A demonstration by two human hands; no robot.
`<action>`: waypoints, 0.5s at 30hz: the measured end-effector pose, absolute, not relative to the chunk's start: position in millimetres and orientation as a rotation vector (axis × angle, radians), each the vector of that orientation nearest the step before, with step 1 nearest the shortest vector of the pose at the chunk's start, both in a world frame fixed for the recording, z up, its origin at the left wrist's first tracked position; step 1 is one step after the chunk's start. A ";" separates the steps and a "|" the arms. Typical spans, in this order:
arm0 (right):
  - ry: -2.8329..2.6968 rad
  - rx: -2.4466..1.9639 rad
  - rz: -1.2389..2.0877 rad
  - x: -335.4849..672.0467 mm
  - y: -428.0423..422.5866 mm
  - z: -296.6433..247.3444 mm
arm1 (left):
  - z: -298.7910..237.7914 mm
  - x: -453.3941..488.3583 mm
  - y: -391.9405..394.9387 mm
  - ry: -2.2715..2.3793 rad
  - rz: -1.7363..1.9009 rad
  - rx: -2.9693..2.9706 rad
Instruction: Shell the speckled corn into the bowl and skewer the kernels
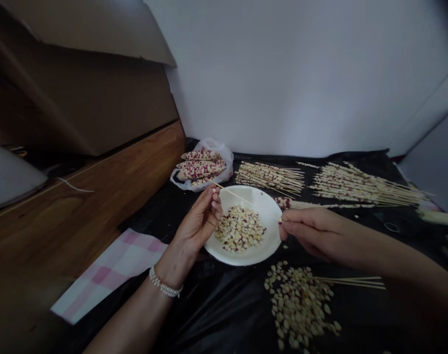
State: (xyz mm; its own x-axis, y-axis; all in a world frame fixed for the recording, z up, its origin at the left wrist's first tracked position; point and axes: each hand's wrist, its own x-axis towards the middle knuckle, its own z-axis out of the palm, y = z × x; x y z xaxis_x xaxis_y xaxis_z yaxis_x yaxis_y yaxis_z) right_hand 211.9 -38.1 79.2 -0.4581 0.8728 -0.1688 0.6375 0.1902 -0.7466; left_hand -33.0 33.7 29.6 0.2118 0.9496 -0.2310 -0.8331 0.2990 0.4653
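White bowl edge (242, 261), stick (233, 193) in left hand (200, 219), right hand (314, 228) apart

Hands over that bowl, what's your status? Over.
Left hand holding stick. Right hand pinched, contents unclear. Bowl between hands, kernels inside. No obstruction visible.

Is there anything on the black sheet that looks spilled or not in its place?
Perhaps the heap of kernels lying directly on the black sheet, near the white bowl. Its scattered edges make it look spilled, though it could be deliberate. Nothing else clearly stands out.
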 end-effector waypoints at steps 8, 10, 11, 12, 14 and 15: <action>-1.876 -1.394 1.164 203.6 -37.4 79.5 | 26.7 -30.1 30.1 0.564 1.187 0.360; -1.789 -1.309 1.113 192.6 -36.0 72.1 | 24.3 -24.5 25.9 0.581 1.081 0.411; -1.757 -1.262 1.069 186.6 -35.1 66.8 | 22.9 -21.1 23.2 0.595 1.024 0.444; -1.748 -1.230 1.028 180.7 -34.1 61.1 | 21.2 -17.6 20.2 0.609 0.974 0.480; -1.794 -1.203 0.960 170.8 -32.5 49.7 | 17.7 -11.1 13.8 0.626 0.900 0.557; -1.822 -1.213 0.933 167.1 -32.0 44.9 | 16.0 -8.5 10.7 0.629 0.873 0.591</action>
State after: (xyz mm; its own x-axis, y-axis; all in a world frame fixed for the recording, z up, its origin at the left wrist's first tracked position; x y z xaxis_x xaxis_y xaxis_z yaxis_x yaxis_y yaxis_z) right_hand 167.1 -32.0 44.9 -0.2755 0.9435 0.1842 0.4020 0.2871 -0.8694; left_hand -8.5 10.7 16.0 0.4905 0.8333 -0.2550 -0.5059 0.5105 0.6953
